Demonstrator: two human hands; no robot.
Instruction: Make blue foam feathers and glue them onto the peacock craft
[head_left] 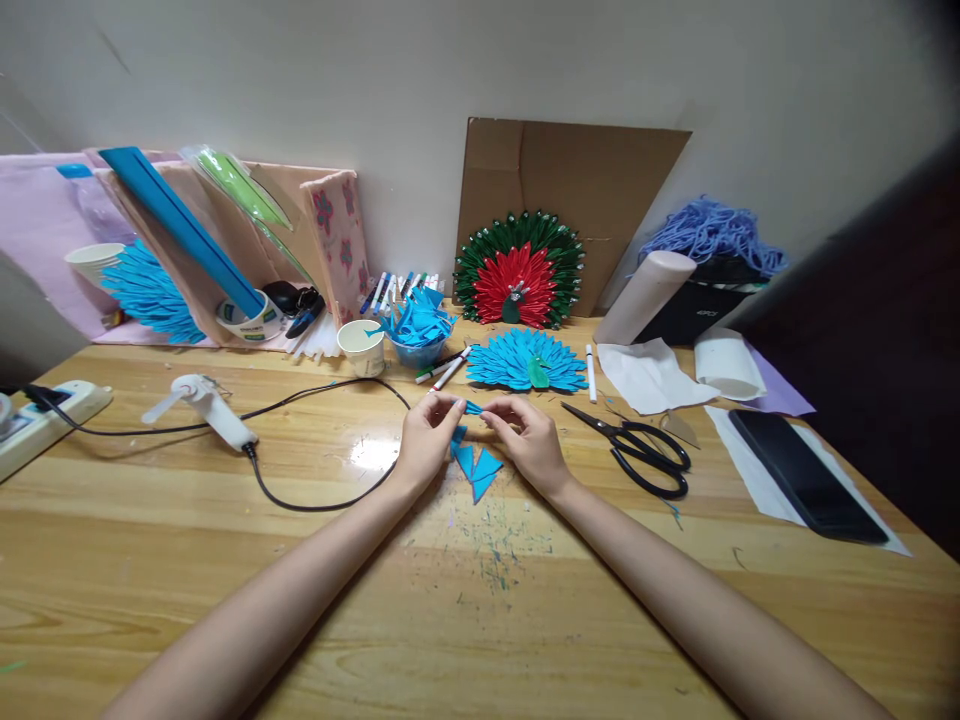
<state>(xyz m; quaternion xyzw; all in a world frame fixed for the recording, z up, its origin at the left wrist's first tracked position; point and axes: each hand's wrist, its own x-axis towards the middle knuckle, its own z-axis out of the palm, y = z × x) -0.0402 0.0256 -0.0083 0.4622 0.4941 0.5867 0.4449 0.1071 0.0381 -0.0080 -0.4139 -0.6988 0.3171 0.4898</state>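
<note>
My left hand (433, 436) and my right hand (531, 440) meet over the middle of the table. Between their fingertips is a small blue piece (473, 408), perhaps felt or paper, pinched from both sides. Several loose blue cut pieces (484, 470) lie on the wood just below my hands, some with pointed corners. Right behind my fingers rests a fan-shaped blue peacock (517, 358) with a green body. To the right of my right hand, black-handled scissors (637, 445) lie with their blades together.
A glue gun (214, 415) with its looping cord lies at left near a power strip (56, 425). Behind stand a paper cup (361, 348), a bowl of blue scraps (418, 335) and a red-green peacock (517, 270) against cardboard (570, 170). A phone (806, 475) lies at right.
</note>
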